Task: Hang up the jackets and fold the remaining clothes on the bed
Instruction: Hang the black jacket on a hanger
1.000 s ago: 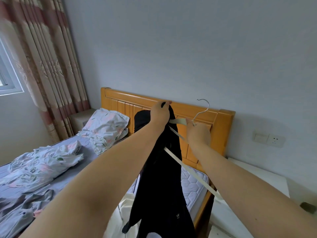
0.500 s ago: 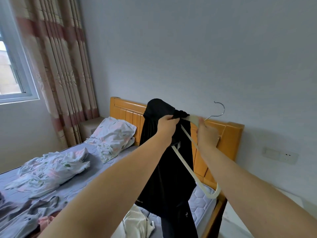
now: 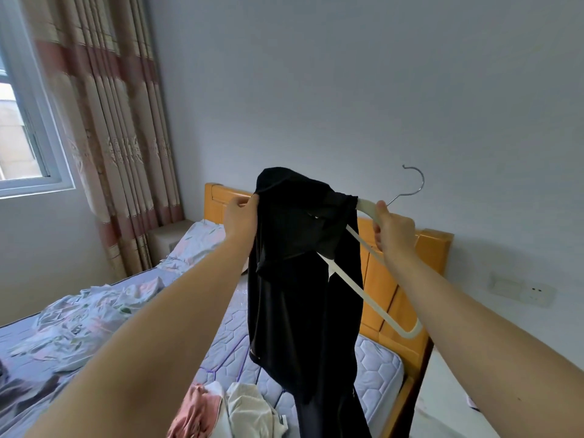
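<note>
Black jacket (image 3: pixel 297 279) is hanging in the air above the bed (image 3: pixel 376 371) — one shoulder is sitting over a white hanger (image 3: pixel 366 206). Left hand (image 3: pixel 241 216) fingers are pinching the jacket's edge; right hand (image 3: pixel 393 229) fingers are curling round the hanger's neck.

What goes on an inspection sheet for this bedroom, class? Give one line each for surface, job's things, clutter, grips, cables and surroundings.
Surface: bed, its quilted mattress partly bare.
Job's things: black jacket held up over the bed, half on a white hanger; the hanger's other end sticks out bare and its hook hangs on nothing.
Clutter: pink garment and cream garment heaped at the near edge; crumpled floral sheet and pillow beyond.
Grips: left hand pinches the jacket's edge; right hand grips the hanger near its hook.
Cables: nothing seen; a wall socket sits to the right.
Surroundings: wooden headboard, striped curtain, window, plain wall.
</note>
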